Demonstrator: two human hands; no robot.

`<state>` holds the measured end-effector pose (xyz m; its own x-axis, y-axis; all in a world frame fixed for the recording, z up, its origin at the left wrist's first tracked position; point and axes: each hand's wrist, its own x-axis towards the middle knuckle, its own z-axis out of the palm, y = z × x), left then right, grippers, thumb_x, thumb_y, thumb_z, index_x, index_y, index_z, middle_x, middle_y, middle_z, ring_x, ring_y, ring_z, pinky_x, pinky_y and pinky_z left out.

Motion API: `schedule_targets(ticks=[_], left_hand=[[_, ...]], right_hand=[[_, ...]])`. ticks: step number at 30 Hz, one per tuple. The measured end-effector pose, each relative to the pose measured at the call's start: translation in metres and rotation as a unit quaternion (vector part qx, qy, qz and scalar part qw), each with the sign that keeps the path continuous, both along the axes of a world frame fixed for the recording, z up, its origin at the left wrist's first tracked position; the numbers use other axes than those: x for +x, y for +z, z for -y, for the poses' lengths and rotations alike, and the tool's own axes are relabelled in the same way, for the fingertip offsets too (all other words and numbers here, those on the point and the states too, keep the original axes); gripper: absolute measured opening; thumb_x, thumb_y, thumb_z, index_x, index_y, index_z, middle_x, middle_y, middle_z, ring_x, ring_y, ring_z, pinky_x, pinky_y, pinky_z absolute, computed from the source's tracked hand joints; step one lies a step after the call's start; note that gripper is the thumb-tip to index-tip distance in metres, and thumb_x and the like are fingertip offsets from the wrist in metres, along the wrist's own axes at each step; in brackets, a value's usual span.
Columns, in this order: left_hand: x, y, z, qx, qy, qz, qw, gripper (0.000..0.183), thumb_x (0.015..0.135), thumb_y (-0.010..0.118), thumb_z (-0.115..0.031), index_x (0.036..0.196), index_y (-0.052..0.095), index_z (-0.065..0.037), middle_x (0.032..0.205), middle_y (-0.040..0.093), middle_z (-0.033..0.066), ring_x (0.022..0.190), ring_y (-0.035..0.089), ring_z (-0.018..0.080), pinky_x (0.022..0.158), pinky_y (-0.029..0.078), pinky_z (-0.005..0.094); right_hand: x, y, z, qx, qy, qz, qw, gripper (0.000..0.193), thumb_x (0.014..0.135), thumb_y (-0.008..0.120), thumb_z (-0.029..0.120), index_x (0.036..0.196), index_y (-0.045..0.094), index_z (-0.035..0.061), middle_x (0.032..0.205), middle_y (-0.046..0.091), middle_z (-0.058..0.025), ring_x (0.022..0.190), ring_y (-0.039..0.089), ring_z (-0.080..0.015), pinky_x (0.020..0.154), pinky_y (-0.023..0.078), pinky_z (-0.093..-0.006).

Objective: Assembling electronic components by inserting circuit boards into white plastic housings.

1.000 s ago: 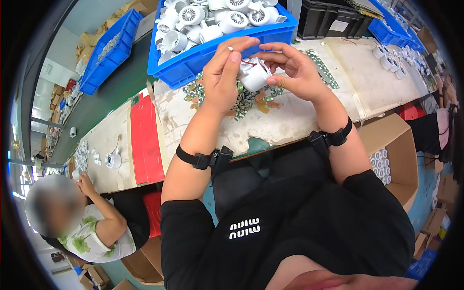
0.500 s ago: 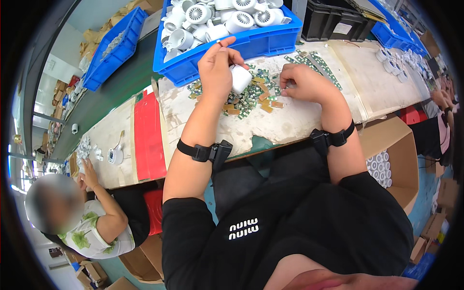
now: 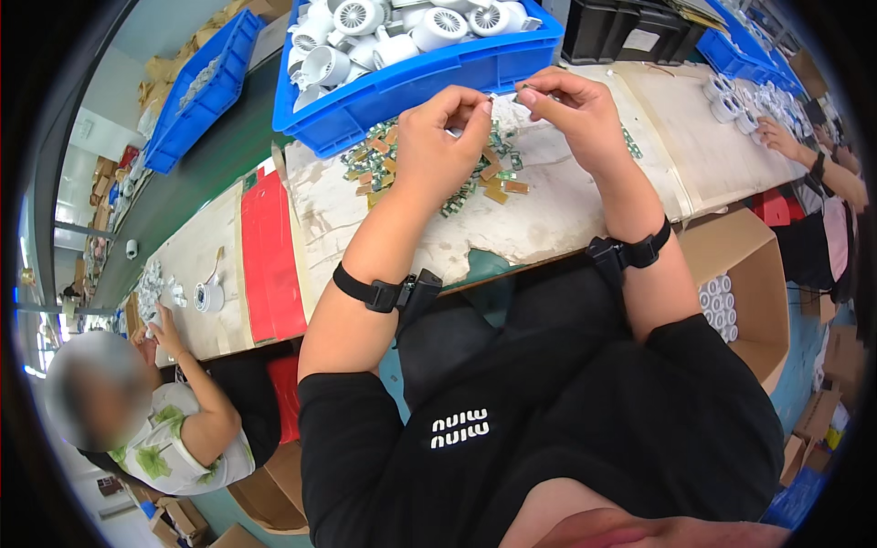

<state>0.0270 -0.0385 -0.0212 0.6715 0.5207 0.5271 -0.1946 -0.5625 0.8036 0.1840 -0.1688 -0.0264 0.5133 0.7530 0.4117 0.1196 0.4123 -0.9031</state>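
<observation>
My left hand [image 3: 440, 137] is closed around a white plastic housing [image 3: 454, 132], mostly hidden; only slivers of white show between and beyond the fingers. To its right, my right hand [image 3: 571, 108] pinches a small circuit board [image 3: 521, 96], green and dark, largely covered by the fingertips. The two hands are raised close together, fingertips a short gap apart. Beneath them on the worktable lies a loose pile of small green and tan circuit boards [image 3: 498, 173]. Just beyond stands a blue bin [image 3: 429, 100] heaped with white fan housings [image 3: 438, 29].
A black crate [image 3: 630, 32] stands at the back right, with white round parts [image 3: 726, 105] near it. At left run a red sheet [image 3: 272, 260] and a green conveyor [image 3: 215, 151]. A co-worker [image 3: 196, 402] sits at left; another person's hand [image 3: 781, 139] reaches in at right.
Both hands have risen away from me and come closer together. My right hand has left the board pile with a small piece. The white housing has turned mostly out of sight.
</observation>
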Motion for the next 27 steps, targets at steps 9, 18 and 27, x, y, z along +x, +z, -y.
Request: schedule_targets(ticks=[9,18,27], left_hand=[[0.002,0.001,0.014,0.067,0.032,0.008,0.997,0.006,0.082,0.070,-0.007,0.082,0.072,-0.002,0.060,0.063,0.0043,0.053,0.058,0.0098,0.053,0.045,0.0259],[0.000,0.005,0.011,0.189,0.056,0.020,0.980,0.004,0.078,0.071,-0.007,0.078,0.072,-0.003,0.064,0.064,0.0058,0.050,0.056,0.0150,0.050,0.045,0.0292],[0.001,0.002,0.010,0.118,0.041,0.029,0.992,0.005,0.078,0.070,-0.007,0.077,0.071,-0.002,0.066,0.066,0.0063,0.055,0.062,0.0140,0.055,0.049,0.0265]], right_hand=[[0.000,0.003,0.006,-0.054,0.057,-0.017,0.997,0.009,0.092,0.069,0.009,0.094,0.071,0.0000,0.082,0.074,-0.0093,0.066,0.065,-0.0110,0.064,0.052,-0.0271],[-0.003,0.006,0.007,-0.079,0.066,0.013,0.995,0.009,0.093,0.069,0.009,0.095,0.070,0.0002,0.085,0.074,-0.0099,0.068,0.065,-0.0105,0.067,0.054,-0.0270],[-0.002,0.005,0.006,-0.079,0.089,-0.021,0.993,0.011,0.091,0.073,0.010,0.090,0.070,0.0000,0.084,0.075,-0.0088,0.069,0.067,-0.0094,0.065,0.056,-0.0260]])
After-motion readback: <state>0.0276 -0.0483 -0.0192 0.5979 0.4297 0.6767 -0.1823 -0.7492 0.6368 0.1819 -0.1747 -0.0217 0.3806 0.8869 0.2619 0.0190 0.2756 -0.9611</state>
